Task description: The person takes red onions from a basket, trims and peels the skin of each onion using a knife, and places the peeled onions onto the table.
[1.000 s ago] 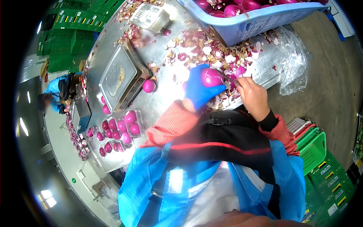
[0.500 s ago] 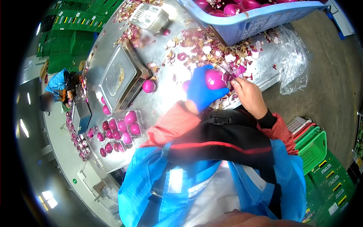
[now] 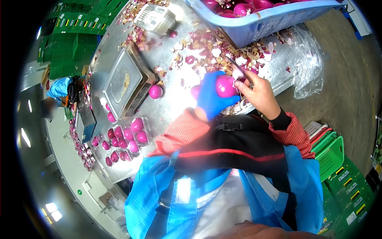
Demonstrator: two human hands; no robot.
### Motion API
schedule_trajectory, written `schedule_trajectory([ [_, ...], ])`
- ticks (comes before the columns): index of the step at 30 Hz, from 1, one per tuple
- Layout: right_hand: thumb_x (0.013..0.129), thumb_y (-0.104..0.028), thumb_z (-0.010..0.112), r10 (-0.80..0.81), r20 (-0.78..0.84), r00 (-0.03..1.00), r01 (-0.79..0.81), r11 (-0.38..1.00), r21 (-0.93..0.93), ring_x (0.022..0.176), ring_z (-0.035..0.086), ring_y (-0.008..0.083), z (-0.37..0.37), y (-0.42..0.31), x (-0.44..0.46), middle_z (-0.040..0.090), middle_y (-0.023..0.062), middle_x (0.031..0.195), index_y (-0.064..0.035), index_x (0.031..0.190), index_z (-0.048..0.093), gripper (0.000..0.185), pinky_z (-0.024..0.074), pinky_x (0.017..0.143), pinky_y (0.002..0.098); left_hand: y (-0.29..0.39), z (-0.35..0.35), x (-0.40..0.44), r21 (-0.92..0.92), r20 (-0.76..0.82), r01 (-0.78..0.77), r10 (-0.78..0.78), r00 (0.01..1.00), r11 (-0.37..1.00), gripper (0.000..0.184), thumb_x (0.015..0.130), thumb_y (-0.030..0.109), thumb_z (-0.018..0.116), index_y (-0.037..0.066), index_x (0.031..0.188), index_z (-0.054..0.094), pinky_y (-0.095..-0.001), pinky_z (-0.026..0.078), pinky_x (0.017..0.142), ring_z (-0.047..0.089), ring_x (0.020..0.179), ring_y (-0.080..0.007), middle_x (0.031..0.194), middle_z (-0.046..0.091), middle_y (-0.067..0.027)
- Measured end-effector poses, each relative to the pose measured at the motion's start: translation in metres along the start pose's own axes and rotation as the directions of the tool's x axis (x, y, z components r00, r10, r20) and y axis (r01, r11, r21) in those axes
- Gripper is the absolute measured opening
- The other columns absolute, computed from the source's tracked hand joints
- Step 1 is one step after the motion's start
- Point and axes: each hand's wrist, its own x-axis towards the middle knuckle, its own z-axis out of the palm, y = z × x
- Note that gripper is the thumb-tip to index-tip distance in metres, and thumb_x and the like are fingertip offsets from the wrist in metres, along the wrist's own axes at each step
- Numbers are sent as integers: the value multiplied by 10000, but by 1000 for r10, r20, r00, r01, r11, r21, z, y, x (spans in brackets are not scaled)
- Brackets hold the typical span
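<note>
Several onions sit grouped in clear trays, likely to keep them together, beside a scale. The gloved left hand curls round a larger onion, seemingly to steady it; the right hand, closed on a knife, has its thumb at that onion's right side, perhaps for control, the blade angled away.

A round, glossy magenta onion sits between the hands — a thin knife tilted beside it.

Single head-worn view, facing forward and down, near the table; wide-angle
</note>
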Motion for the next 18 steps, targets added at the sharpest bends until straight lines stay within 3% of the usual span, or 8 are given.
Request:
schedule_trajectory([
  [1, 843, -244, 717, 16, 60, 998, -17, 1000, 12, 630, 665, 297, 0, -5, -4, 648, 122, 693, -61, 1041, 646, 279, 493, 564, 373, 0, 0, 0, 60, -11, -15, 16, 1000, 998, 864, 522, 336, 929, 47, 1235, 536, -432, 491, 886, 575, 1061, -330, 1154, 551, -155],
  [5, 813, -226, 725, -104, -48, 993, 101, 993, -55, 614, 659, 301, 5, -4, -6, 644, 114, 680, -70, 1000, 640, 258, 502, 564, 387, 3, -2, 3, 237, -23, -95, 104, 994, 967, 867, 520, 331, 931, 44, 1237, 537, -427, 494, 877, 577, 1053, -328, 1167, 548, -160],
  [8, 816, -196, 696, -229, -49, 972, 212, 948, -240, 615, 654, 328, 6, -7, -9, 651, 135, 695, -62, 983, 620, 227, 504, 562, 428, -1, 0, 3, 266, 13, -108, 108, 994, 958, 866, 518, 330, 931, 47, 1237, 539, -428, 492, 873, 577, 1044, -333, 1170, 548, -161],
  [10, 826, -182, 674, -225, -28, 974, 202, 919, -339, 623, 651, 348, 7, -7, -8, 651, 152, 703, -56, 971, 604, 205, 500, 562, 451, -3, 0, 5, 219, 66, -62, 49, 997, 974, 861, 518, 326, 930, 52, 1235, 541, -426, 491, 871, 577, 1038, -336, 1174, 548, -161],
  [13, 853, -176, 645, -191, -26, 981, 169, 919, -357, 642, 644, 377, 8, 7, -3, 648, 177, 710, -49, 938, 576, 168, 494, 571, 478, 4, -1, -1, 398, 29, -182, 186, 982, 899, 838, 540, 313, 925, 53, 1234, 535, -426, 490, 870, 576, 1039, -335, 1148, 552, -159],
  [16, 866, -182, 646, -141, -34, 989, 119, 927, -357, 654, 643, 384, 9, 23, -3, 648, 183, 708, -44, 939, 578, 170, 493, 578, 480, 7, -5, -3, 227, 38, -111, 105, 994, 968, 840, 572, 305, 917, 52, 1265, 514, -422, 485, 900, 569, 1079, -317, 1143, 558, -149],
  [18, 868, -188, 654, -95, -77, 993, 67, 950, -304, 670, 647, 381, 13, 41, -4, 652, 187, 717, -44, 965, 597, 183, 494, 580, 473, 2, -5, -1, 18, 62, -72, 71, 996, 997, 804, 622, 269, 891, 44, 1286, 497, -411, 495, 908, 576, 1082, -303, 1156, 561, -148],
])
